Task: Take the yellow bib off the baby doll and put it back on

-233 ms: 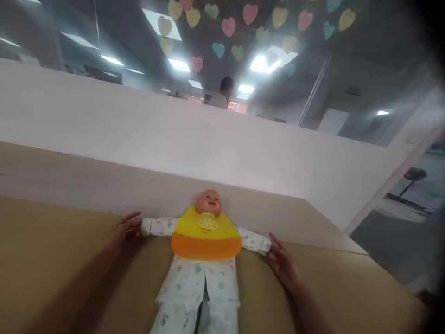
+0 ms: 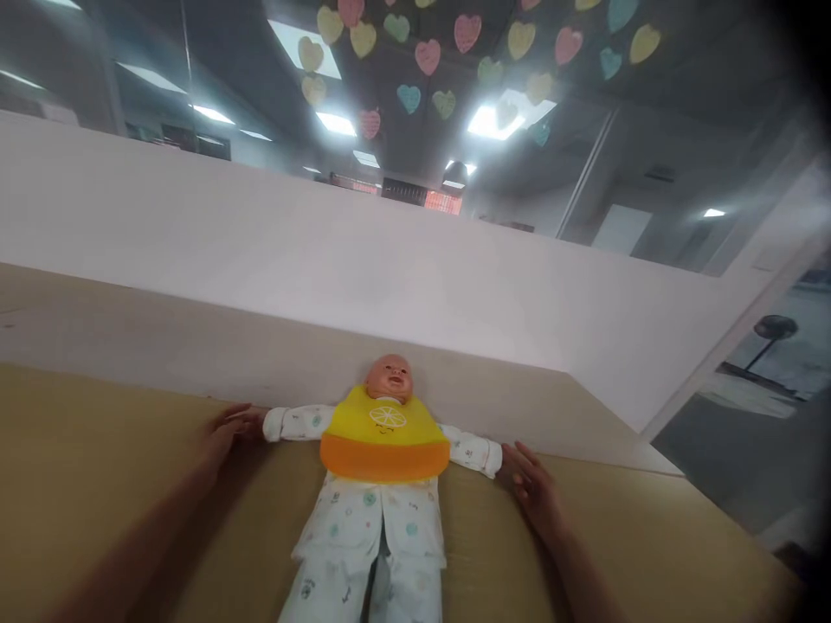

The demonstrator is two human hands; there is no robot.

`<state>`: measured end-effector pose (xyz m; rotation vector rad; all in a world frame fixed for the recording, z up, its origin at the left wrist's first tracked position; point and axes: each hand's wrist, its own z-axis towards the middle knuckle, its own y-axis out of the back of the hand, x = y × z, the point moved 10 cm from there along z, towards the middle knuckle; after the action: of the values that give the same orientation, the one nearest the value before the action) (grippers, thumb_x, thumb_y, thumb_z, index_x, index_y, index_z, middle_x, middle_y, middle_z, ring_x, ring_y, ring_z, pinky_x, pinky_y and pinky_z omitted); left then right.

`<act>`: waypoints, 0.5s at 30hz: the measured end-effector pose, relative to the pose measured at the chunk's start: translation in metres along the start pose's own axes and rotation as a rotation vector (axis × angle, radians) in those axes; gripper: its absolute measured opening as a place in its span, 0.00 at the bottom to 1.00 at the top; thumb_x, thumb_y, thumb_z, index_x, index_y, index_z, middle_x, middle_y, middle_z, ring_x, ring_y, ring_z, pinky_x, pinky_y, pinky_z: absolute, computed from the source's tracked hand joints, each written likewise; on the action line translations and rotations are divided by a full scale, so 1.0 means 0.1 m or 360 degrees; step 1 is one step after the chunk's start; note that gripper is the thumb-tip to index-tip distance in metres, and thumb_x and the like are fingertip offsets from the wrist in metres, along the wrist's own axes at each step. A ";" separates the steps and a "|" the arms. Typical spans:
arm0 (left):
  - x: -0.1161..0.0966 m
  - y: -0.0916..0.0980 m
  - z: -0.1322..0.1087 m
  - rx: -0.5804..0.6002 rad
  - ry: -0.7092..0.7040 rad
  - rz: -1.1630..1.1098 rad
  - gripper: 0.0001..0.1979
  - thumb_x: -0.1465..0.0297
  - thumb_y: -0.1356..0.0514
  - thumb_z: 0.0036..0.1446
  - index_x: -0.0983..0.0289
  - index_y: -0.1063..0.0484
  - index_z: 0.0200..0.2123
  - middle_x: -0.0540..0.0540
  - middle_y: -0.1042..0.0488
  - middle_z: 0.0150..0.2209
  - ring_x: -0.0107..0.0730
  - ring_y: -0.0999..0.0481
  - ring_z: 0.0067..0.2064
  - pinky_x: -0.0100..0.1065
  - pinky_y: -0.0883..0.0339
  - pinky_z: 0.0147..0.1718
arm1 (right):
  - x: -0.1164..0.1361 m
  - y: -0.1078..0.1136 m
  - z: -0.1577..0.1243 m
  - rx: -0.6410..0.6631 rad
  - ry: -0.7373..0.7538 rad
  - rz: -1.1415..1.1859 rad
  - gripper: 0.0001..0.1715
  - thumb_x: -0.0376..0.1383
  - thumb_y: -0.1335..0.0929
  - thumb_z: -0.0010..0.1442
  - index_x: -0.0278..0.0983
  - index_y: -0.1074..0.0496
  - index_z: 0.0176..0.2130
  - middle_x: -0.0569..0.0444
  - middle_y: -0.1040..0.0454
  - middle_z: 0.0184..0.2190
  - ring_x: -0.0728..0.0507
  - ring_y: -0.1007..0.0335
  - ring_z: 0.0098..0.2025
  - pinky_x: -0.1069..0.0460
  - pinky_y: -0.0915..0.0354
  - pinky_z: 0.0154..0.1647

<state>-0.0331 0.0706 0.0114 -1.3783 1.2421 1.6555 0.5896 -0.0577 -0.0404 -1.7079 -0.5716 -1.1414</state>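
Observation:
A baby doll (image 2: 388, 377) lies on its back on a tan table (image 2: 97, 450), arms spread sideways. It wears white patterned pyjamas (image 2: 370, 528) and a yellow and orange bib (image 2: 384, 437). My left hand (image 2: 224, 433) rests flat on the table, fingertips touching the end of the doll's sleeve on the left. My right hand (image 2: 536, 493) lies at the end of the other sleeve, fingers against the cuff. Neither hand grips anything that I can see.
A white partition wall (image 2: 325, 260) rises just behind the table's far edge. Paper hearts (image 2: 428, 54) hang from the ceiling among bright light panels. A standing fan (image 2: 772, 330) is on the floor at the far right, past the table's right edge.
A person seen beyond the partition is no longer in view. My right hand has shifted slightly toward the doll's cuff; my left hand has flattened a little.

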 end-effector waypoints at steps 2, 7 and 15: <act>-0.02 0.00 -0.04 0.0029 -0.0034 0.0073 0.23 0.64 0.40 0.49 0.63 0.28 0.49 0.57 0.21 0.42 0.44 0.22 0.44 0.37 0.28 0.43 | 0.05 0.10 -0.02 -0.0108 0.0022 0.0013 0.33 0.38 0.19 0.34 0.40 0.23 0.43 0.53 0.26 0.52 0.55 0.36 0.25 0.60 0.41 0.17; -0.02 0.00 -0.08 -0.0043 -0.0237 0.0545 0.23 0.55 0.44 0.55 0.63 0.27 0.49 0.59 0.23 0.46 0.50 0.24 0.48 0.43 0.32 0.47 | 0.13 0.16 -0.09 -0.0264 0.0173 -0.0364 0.30 0.44 0.22 0.36 0.37 0.23 0.41 0.48 0.23 0.45 0.50 0.33 0.26 0.55 0.39 0.22; 0.02 -0.10 -0.25 0.0001 -0.0464 0.0523 0.17 0.62 0.47 0.50 0.62 0.30 0.42 0.57 0.25 0.37 0.42 0.25 0.36 0.38 0.32 0.37 | 0.19 -0.01 -0.20 -0.0370 0.0380 -0.1099 0.30 0.55 0.29 0.42 0.33 0.26 0.35 0.47 0.23 0.35 0.41 0.28 0.31 0.49 0.34 0.31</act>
<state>-0.0156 0.0504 0.0068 -0.9218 1.3430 1.9934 0.5886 -0.0775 -0.0214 -1.5655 -0.9433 -1.9333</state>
